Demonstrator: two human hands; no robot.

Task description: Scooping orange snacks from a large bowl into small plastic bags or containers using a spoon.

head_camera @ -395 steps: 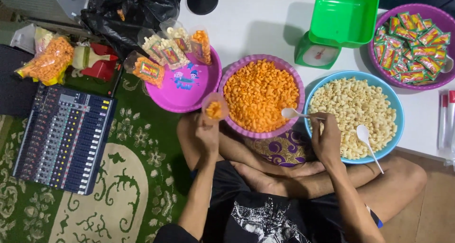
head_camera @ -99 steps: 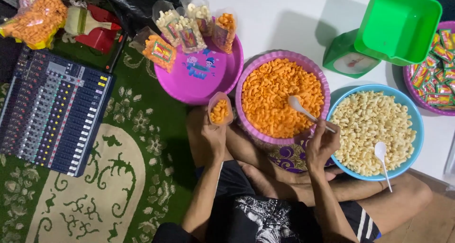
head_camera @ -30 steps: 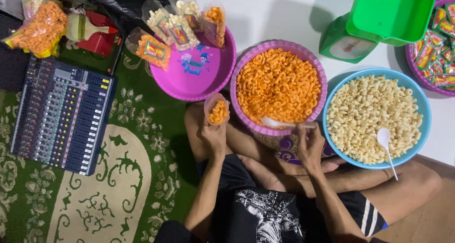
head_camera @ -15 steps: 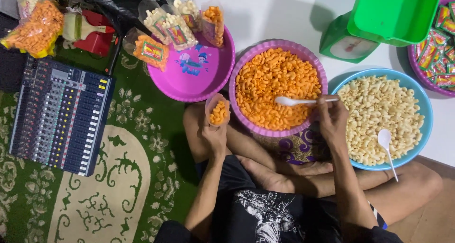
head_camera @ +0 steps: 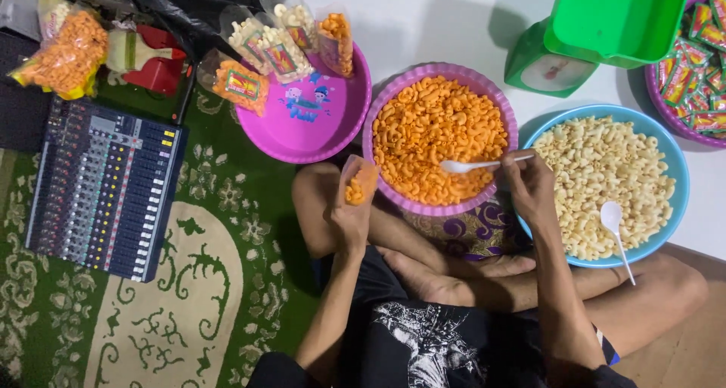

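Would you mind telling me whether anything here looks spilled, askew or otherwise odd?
Nothing is spilled. The small bag in the left hand is tilted toward the purple bowl of orange snacks. Oddest is the audio mixer lying on the green carpet beside the food. A second white spoon rests loose in the blue bowl.

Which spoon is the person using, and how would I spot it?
Find the purple bowl of orange snacks in the middle. A white spoon lies across its lower part, held by the right hand. The other white spoon rests untouched in the blue bowl of pale snacks.
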